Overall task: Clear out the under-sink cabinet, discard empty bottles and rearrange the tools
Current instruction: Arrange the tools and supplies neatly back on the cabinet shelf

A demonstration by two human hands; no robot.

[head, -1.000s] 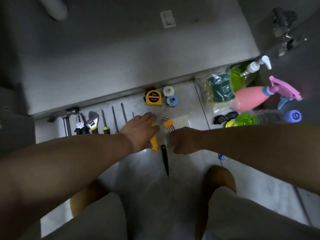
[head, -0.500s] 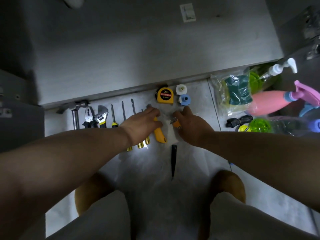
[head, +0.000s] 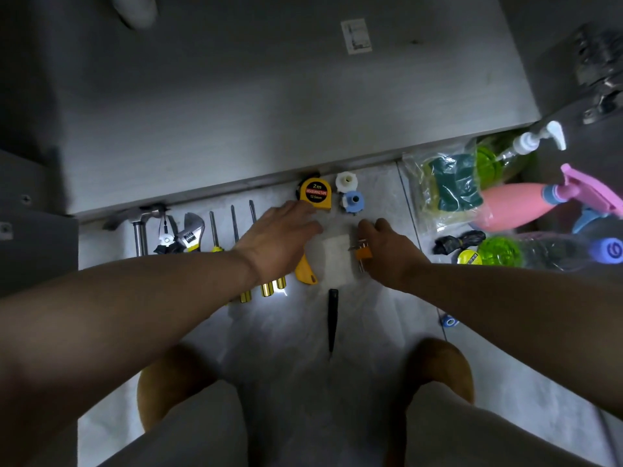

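yellow tool (head: 305,273): top hidden under left hand (head: 279,241) | hex keys (head: 362,252): hold by right hand (head: 391,256) unclear

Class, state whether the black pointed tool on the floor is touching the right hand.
Apart. The head view shows bare floor between the black pointed tool and the right hand, which holds the orange hex key set.

I see a dim room with a pale tiled floor (head: 387,332), 1 bright patch of light (head: 286,308) on it, and a grey cabinet panel (head: 269,112) with 1 white sticker (head: 356,36).
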